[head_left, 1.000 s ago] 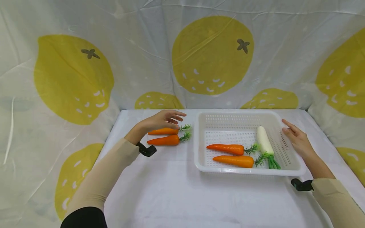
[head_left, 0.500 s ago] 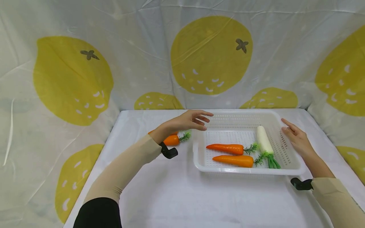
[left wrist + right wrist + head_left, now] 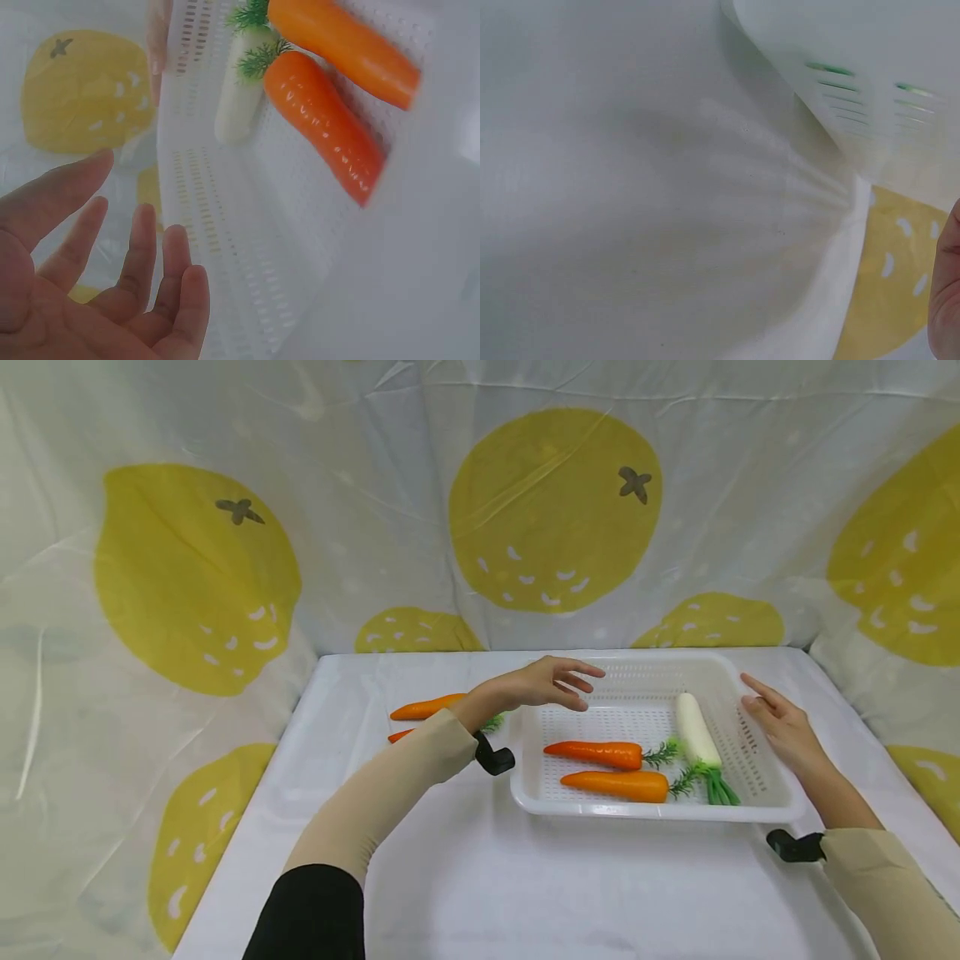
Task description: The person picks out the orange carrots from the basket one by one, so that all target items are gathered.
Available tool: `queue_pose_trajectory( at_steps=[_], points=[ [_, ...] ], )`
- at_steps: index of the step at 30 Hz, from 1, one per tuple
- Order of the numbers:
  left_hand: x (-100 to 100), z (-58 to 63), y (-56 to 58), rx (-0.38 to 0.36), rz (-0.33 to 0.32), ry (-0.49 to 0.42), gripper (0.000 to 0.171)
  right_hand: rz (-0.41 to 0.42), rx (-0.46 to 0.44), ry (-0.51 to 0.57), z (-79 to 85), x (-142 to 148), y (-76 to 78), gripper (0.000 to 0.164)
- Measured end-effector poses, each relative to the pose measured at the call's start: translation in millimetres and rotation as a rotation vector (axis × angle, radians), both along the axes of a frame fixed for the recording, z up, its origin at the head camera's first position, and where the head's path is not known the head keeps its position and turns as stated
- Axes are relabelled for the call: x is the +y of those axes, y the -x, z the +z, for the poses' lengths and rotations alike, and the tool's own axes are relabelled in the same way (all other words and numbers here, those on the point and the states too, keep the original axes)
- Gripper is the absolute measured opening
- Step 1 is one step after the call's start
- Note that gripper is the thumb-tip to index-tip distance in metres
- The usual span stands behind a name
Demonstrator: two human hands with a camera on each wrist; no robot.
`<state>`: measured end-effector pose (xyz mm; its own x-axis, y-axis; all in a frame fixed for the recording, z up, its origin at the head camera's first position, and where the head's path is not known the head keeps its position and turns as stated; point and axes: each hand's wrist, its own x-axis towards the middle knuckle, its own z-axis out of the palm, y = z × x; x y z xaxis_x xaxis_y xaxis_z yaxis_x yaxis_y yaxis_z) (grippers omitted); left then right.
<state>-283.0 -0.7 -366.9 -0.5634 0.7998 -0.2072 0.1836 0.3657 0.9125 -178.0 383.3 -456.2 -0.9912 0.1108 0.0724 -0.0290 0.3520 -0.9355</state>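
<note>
A white perforated basket [image 3: 652,811] stands on the right of the white table in the head view. Inside lie two orange carrots, an upper carrot [image 3: 592,753] and a lower carrot [image 3: 615,785], beside a white radish [image 3: 696,731] with green leaf stems. My left hand [image 3: 547,682] hovers over the basket's back left part, palm bare and fingers spread and slightly bent in the left wrist view. My right hand [image 3: 787,727] rests along the basket's right rim, index finger stretched out. Only an edge of that hand [image 3: 946,292] appears in the right wrist view.
Left of the basket, a carrot [image 3: 427,707] lies on the table, and another carrot [image 3: 401,736] is mostly hidden behind my left forearm. A lemon-print cloth [image 3: 555,510] hangs behind the table and at both sides.
My left hand has moved rightward, from above the two carrots on the table to over the basket. The right hand, basket and vegetables have stayed in place.
</note>
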Motion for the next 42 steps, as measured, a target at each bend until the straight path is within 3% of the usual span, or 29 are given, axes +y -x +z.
queue_pose_trajectory(
  at_steps=[10,17,24,29,42],
  points=[
    [35,-19.9,2.2,-0.059,-0.097,0.076,0.054,0.000,0.012,0.043,1.4,-1,0.5,0.052],
    [50,-31.3,6.6,-0.111,-0.079,0.142,0.053,-0.007,-0.013,0.025,4.3,-2,1.4,0.054],
    [58,-41.4,11.9,-0.115,-0.101,0.213,0.058,-0.007,-0.011,0.036,1.8,0,3.0,0.053],
    [61,-50.8,12.3,-0.156,-0.129,0.251,0.057,-0.010,0.003,0.043,-0.9,1,3.7,0.053],
    [63,-67.8,9.2,-0.192,-0.256,0.324,0.062,-0.010,0.059,0.023,-1.9,-1,1.8,0.050]
  ],
)
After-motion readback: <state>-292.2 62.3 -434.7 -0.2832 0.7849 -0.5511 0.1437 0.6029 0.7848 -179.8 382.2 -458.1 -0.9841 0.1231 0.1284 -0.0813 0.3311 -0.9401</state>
